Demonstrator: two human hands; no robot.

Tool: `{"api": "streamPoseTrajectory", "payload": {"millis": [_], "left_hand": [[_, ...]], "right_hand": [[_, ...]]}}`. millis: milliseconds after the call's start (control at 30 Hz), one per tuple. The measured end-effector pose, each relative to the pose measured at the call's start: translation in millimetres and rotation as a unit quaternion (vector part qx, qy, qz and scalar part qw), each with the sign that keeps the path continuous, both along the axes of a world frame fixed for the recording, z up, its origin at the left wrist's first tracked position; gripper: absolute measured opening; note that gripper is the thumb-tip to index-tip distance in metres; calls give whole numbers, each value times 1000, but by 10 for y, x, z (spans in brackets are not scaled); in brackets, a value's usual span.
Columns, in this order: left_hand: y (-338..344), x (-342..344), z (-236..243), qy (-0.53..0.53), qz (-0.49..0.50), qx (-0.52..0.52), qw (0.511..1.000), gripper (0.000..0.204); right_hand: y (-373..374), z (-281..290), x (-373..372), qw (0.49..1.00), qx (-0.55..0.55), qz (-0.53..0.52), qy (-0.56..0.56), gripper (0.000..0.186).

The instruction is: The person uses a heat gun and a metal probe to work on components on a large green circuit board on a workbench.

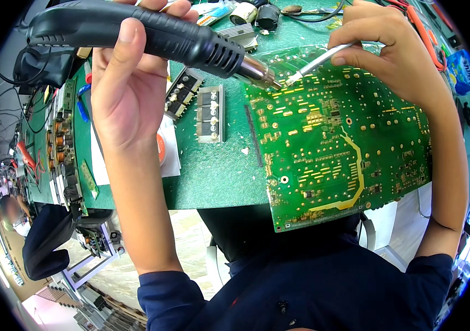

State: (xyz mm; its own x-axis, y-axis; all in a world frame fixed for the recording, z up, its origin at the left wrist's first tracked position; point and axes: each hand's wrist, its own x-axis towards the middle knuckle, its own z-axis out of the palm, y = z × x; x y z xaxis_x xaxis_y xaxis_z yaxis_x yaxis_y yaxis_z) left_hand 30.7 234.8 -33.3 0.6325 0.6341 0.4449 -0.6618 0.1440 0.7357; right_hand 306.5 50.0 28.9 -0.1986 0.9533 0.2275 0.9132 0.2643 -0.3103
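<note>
My left hand [127, 96] is wrapped around a black hot-air gun [182, 41], thumb along its body. The metal nozzle [259, 73] points right and slightly down, over the upper left part of a large green circuit board [306, 149]. Pinched between the thumb and fingers of my right hand [381, 47] is a slim pale grey stick-like tool [323, 59]. Its whitish tip is close to the nozzle, at the board's gold solder points; whether it touches them I cannot tell. The board's near edge juts past the table edge.
Two finned heat sinks with black parts [211, 113] [184, 92] lie left of the board on the green mat [207, 176]. Farther left are a long component-filled board [61, 138] and cables. Red-orange leads [422, 33] and a blue packet [462, 71] sit at the right.
</note>
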Motion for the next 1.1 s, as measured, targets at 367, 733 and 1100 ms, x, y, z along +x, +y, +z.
{"api": "streamPoseTrajectory", "payload": {"millis": [367, 733, 1100], "left_hand": [[47, -19, -8, -26, -51, -7, 998, 45], [87, -55, -13, -39, -96, -16, 994, 47], [50, -79, -14, -18, -54, -7, 998, 51]], "right_hand": [[-21, 29, -53, 1000, 21, 20, -8, 16], [-94, 79, -21, 996, -18, 46, -74, 16], [-425, 182, -425, 971, 7, 22, -240, 28]]}}
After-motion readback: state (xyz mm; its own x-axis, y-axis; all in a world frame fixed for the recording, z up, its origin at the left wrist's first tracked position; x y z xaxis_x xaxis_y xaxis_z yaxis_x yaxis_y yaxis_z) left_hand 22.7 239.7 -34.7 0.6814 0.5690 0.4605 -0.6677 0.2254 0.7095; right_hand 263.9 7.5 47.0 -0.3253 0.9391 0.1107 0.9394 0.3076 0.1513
